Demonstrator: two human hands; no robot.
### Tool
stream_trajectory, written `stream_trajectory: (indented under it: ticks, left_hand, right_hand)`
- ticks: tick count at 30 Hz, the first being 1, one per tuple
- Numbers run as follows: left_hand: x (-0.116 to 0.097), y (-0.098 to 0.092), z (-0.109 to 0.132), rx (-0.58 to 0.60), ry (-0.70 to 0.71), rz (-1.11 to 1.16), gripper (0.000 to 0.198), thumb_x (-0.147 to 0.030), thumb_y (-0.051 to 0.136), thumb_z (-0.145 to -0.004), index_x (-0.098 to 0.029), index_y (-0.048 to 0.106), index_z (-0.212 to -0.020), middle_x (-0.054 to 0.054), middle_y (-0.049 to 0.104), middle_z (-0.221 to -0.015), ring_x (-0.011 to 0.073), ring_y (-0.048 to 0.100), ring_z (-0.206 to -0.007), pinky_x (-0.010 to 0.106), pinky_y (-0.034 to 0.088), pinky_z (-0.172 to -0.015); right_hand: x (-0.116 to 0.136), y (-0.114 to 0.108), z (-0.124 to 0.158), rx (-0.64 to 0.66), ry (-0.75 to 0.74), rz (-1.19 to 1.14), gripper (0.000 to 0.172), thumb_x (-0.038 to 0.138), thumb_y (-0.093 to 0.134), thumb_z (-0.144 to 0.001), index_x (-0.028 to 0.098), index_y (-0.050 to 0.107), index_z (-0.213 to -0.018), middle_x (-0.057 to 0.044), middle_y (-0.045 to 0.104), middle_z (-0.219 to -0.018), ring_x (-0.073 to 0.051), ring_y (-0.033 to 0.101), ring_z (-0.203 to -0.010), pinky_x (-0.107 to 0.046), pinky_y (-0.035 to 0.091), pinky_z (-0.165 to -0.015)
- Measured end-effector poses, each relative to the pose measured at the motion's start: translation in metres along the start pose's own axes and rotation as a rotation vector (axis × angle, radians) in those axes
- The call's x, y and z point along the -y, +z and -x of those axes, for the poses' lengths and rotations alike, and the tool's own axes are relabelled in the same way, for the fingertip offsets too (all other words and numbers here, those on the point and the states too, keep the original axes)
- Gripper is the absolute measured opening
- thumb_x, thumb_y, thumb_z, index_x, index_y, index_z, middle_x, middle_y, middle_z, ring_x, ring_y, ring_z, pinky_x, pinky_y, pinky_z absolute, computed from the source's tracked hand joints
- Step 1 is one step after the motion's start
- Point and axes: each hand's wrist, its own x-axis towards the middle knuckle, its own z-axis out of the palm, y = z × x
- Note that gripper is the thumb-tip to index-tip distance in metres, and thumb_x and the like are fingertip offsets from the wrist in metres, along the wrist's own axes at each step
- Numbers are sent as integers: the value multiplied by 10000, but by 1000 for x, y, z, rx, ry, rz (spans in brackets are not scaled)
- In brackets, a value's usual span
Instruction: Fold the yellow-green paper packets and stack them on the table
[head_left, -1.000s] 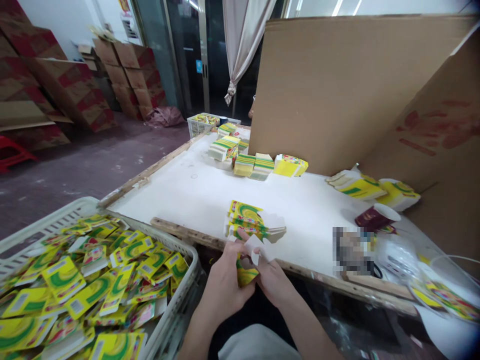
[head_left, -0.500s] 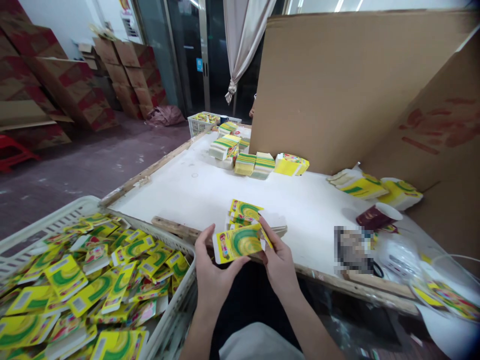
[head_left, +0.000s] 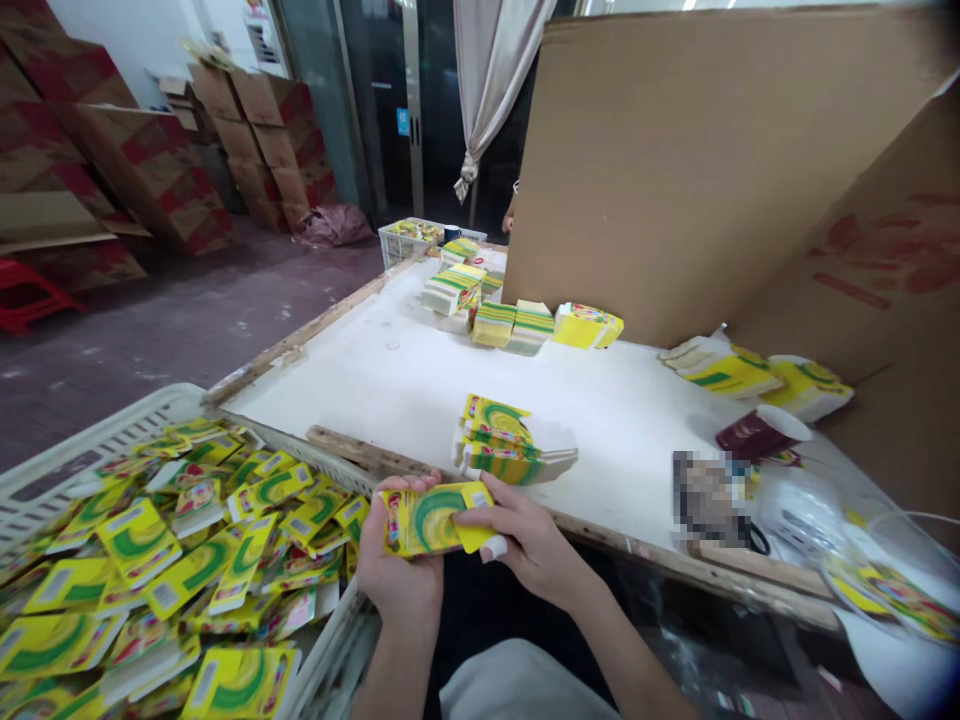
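Note:
Between my hands is a small yellow-and-green printed carton [head_left: 427,522], held above the table's front edge. My left hand [head_left: 401,575] wraps round its left end, thumb and fingers closed on it. The fingers of my right hand [head_left: 525,535] pinch the right end, where a yellow flap sticks out. White wrapping shows on a right fingertip. Just beyond my hands, a short stack of flat cartons [head_left: 499,450] lies on the white tabletop. To the left, a white plastic basket [head_left: 334,650] holds many similar yellow cartons [head_left: 139,545].
Bundled cartons [head_left: 517,325] stand at the back of the white table [head_left: 360,375], before a tall cardboard panel [head_left: 637,170]. A maroon cup [head_left: 761,432] lies on the right. Stacked boxes [head_left: 270,150] and a red stool [head_left: 34,295] are left. A person's hand [head_left: 509,218] shows behind the panel.
The carton has moved down and left, nearer my body. My left fingers have closed round it, and my right hand has shifted to its end flap. More of the carton stack now shows.

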Motion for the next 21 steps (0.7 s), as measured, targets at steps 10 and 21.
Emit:
stream_trajectory:
  ticks: [10,21]
  left_hand:
    - [-34,-4,-11,-68,598,-641,141,-298,550,-779,-160,568,-800,17,570,-783,177,569,-788,414,449,-850]
    - [-33,-19,-31,36,568,-1015,579,-300,692,-673,-202,465,-1197,90,466,-1230,236,434,-1176,388,378,-974]
  right_hand:
    - [-15,4,-16,-277,128,-30,713,223,638,-739,217,289,-1360,-122,465,-1322,-226,567,-1070,-384,434,-943]
    - [-51,-47,-36,-299,346,623,465,22,454,-705,145,506,-1150,-118,570,-1008,-251,529,-943,-410,447,-851]
